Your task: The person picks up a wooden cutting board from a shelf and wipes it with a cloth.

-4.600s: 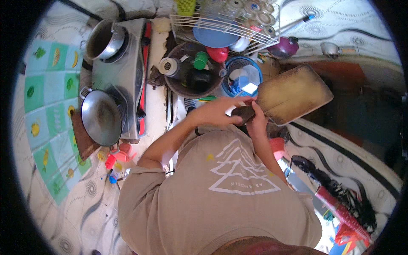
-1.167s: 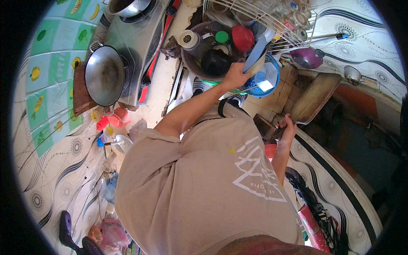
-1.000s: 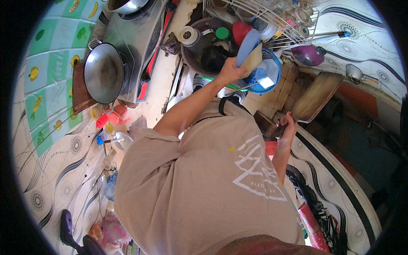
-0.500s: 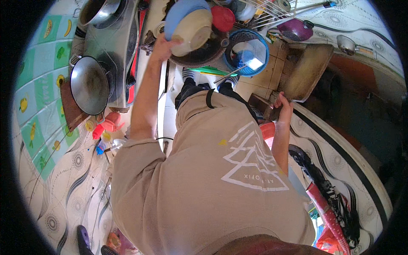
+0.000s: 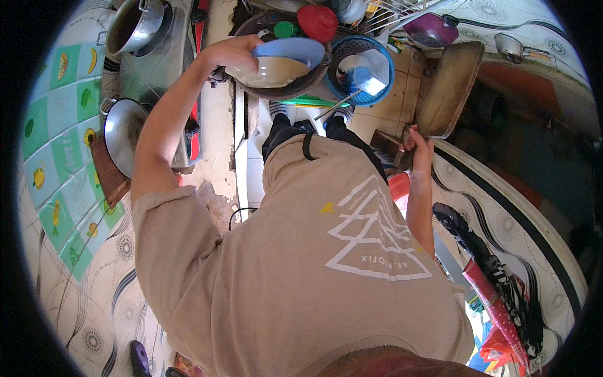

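Note:
My left hand (image 5: 242, 51) grips a cream bowl (image 5: 270, 73) and a blue bowl (image 5: 292, 51) by their edges, thumb over the cream one. Both are tilted, the blue rim showing behind the cream bowl. They are over a dark round basin (image 5: 251, 92), in which a green round thing (image 5: 286, 29) and a red bowl-like thing (image 5: 317, 23) also show. Farther right, my right hand (image 5: 419, 148) is low beside the lower corner of a worn wooden board (image 5: 449, 88). Its fingers are curled, and whatever they may hold is hidden.
A blue basket (image 5: 359, 102) with a clear container stands right of the basin. On the left are a stove (image 5: 151, 81), a wok (image 5: 125, 135) and a metal pot (image 5: 144, 31). A white wire rack (image 5: 389, 19) and a purple pot (image 5: 432, 30) are at the far right.
My left hand has shifted left and swung the two bowls lower and flatter over the basin, uncovering the green thing. My right hand stays by the board.

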The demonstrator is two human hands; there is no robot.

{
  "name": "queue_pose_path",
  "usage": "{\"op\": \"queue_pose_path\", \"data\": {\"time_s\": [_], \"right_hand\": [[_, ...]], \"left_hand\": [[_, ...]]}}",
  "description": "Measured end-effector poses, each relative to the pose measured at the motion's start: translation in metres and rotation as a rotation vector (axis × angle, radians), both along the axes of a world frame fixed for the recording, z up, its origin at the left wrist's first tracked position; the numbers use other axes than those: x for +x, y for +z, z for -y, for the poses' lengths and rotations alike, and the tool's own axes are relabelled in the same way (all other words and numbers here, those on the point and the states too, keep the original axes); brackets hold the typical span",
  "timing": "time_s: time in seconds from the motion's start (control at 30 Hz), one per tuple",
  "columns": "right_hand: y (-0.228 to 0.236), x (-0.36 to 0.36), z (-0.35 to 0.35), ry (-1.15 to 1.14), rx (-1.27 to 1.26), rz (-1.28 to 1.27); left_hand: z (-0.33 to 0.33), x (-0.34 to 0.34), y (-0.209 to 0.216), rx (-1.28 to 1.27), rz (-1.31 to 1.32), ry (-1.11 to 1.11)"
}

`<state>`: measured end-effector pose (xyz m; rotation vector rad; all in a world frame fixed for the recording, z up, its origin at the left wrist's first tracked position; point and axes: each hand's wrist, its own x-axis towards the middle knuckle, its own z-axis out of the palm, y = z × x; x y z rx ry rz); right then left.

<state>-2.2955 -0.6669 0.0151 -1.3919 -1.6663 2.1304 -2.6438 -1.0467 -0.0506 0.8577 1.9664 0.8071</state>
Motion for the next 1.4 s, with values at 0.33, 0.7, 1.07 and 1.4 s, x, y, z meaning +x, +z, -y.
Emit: {"op": "queue_pose_path", "data": {"time_s": [0.33, 0.7, 1.07, 1.4], "right_hand": [[-0.011, 0.014, 0.004, -0.049, -0.009, 0.021], [-0.018, 0.031, -0.002, -0.140, -0.024, 0.013], [-0.010, 0.042, -0.021, -0.270, -0.129, 0.006], [-0.016, 0.046, -0.035, -0.252, -0.139, 0.004]], "left_hand": [[-0.078, -0.008, 0.017, -0.319, 0.131, -0.690], [-0.112, -0.013, -0.043, 0.184, 0.686, 0.135], [-0.191, 0.060, -0.120, 0.705, 1.027, 0.812], [-0.144, 0.050, -0.094, 0.742, 0.957, 0.947]]}}
